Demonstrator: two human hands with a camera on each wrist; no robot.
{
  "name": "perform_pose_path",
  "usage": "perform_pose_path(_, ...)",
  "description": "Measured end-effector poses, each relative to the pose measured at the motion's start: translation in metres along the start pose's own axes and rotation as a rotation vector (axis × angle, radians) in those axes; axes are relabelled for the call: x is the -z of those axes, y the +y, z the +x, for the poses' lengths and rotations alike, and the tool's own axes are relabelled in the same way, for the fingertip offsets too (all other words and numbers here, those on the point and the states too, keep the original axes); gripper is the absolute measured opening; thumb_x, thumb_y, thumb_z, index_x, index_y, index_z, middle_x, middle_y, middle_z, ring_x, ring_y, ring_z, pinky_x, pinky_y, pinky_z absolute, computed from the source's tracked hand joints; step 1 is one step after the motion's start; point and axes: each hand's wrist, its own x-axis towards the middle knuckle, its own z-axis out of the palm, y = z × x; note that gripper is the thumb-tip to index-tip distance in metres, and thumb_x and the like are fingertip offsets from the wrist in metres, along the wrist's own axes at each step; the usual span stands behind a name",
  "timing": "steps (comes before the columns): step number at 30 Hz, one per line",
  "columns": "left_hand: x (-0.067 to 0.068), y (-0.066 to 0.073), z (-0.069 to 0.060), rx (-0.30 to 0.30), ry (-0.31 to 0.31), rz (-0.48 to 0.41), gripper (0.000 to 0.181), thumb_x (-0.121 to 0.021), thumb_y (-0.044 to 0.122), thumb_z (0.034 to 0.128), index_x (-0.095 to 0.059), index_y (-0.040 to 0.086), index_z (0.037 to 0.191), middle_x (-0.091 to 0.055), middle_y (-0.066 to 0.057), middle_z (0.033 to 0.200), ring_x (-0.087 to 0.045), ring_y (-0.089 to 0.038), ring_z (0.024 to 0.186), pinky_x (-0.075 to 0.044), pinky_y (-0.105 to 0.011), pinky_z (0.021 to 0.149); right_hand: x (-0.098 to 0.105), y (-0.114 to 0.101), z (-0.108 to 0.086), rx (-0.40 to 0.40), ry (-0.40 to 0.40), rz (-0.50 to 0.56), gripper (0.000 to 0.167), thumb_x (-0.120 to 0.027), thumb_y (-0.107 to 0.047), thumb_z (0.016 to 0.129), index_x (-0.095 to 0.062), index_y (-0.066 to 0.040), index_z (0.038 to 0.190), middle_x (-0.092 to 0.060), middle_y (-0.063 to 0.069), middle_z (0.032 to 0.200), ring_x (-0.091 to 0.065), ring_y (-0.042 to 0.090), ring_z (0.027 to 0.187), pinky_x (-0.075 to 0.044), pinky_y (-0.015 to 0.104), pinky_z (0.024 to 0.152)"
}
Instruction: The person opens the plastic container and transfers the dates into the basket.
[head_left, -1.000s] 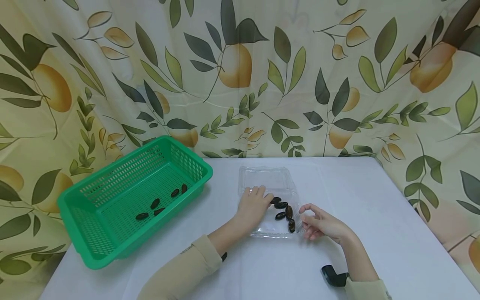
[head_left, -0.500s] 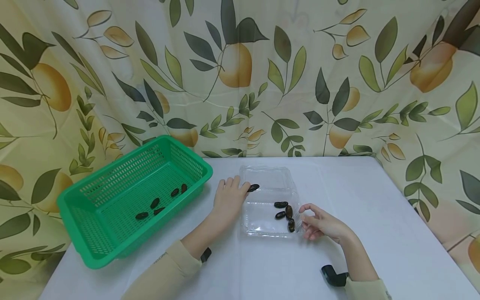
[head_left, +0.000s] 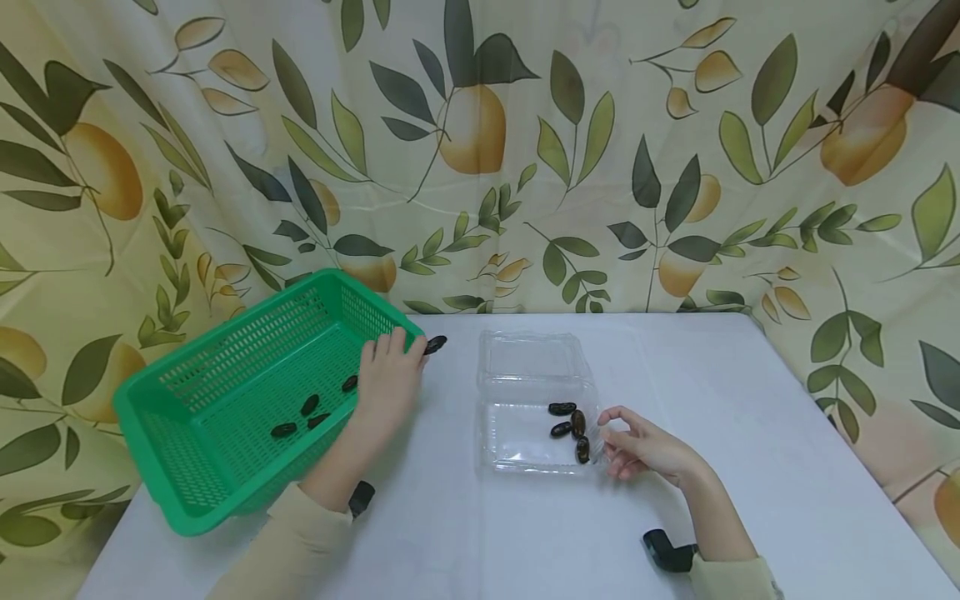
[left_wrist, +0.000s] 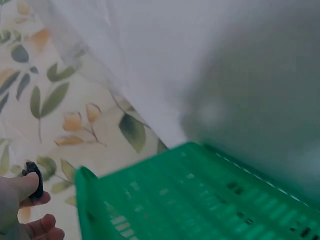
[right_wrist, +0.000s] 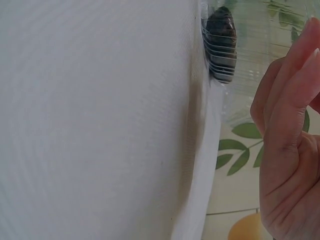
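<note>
My left hand is over the right end of the green plastic basket, pinching a dark brown date between thumb and finger. In the left wrist view that date shows at the fingertips, beside the basket's rim. Several dates lie on the basket floor; my left hand hides part of it. A clear plastic clamshell box stands open on the table with several dates at its right side. Beside that side is my right hand, fingers loosely bent, holding nothing; whether it touches the box I cannot tell.
A white cloth covers the table. Behind it hangs a curtain with printed leaves and fruit. Black wrist cameras are strapped to both forearms.
My left hand has carried one date out of the clear box, moving left to above the basket's right end. My right hand has stayed beside the box.
</note>
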Motion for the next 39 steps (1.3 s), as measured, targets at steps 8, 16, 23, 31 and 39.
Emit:
perform_pose_path(8,0.0,-0.039,-0.012,0.082,0.074,0.036,0.018,-0.055,0.023,0.0912,-0.049,0.007,0.089,-0.046,-0.015,0.084,-0.044,-0.029,0.073,-0.037,-0.04,0.069,0.001,0.002,0.0,0.001,-0.011,0.008,0.045,-0.049,-0.023,0.095,-0.026,0.002,0.126,-0.054,0.002,0.073,-0.061,0.013,0.059,-0.049,0.023,0.053)
perform_pose_path(16,0.007,-0.066,-0.03,0.169,-0.001,0.057,0.016,-0.054,0.021,0.0917,-0.048,0.006,0.094,-0.044,-0.017,0.084,-0.044,-0.033,0.075,-0.037,-0.045,0.072,0.001,0.001,0.0,0.013,-0.023,0.015,0.044,-0.048,-0.021,0.095,-0.026,0.003,0.125,-0.054,0.002,0.073,-0.061,0.013,0.058,-0.049,0.023,0.053)
perform_pose_path(23,0.014,-0.089,-0.047,0.274,-0.086,0.04,0.016,-0.052,0.019,0.0929,-0.047,0.005,0.099,-0.043,-0.021,0.09,-0.043,-0.038,0.081,-0.034,-0.049,0.074,0.001,0.0,0.0,0.013,-0.026,0.012,0.043,-0.047,-0.02,0.096,-0.026,0.003,0.125,-0.055,0.002,0.072,-0.061,0.013,0.058,-0.049,0.022,0.053)
perform_pose_path(31,0.026,-0.108,-0.065,0.346,-0.185,0.062,0.016,-0.049,0.017,0.0942,-0.046,0.003,0.101,-0.042,-0.025,0.093,-0.042,-0.04,0.083,-0.034,-0.051,0.072,0.001,0.0,-0.001,0.009,-0.013,0.005,0.044,-0.048,-0.021,0.095,-0.026,0.002,0.125,-0.055,0.002,0.072,-0.061,0.013,0.058,-0.049,0.023,0.052)
perform_pose_path(39,0.037,-0.121,-0.077,0.401,-0.319,0.062,0.024,-0.047,0.017,0.0951,-0.047,0.002,0.114,-0.042,-0.029,0.101,-0.04,-0.043,0.09,-0.033,-0.054,0.075,0.001,0.0,0.0,0.014,-0.018,0.001,0.042,-0.047,-0.02,0.095,-0.027,0.003,0.124,-0.055,0.002,0.072,-0.061,0.013,0.058,-0.049,0.023,0.052)
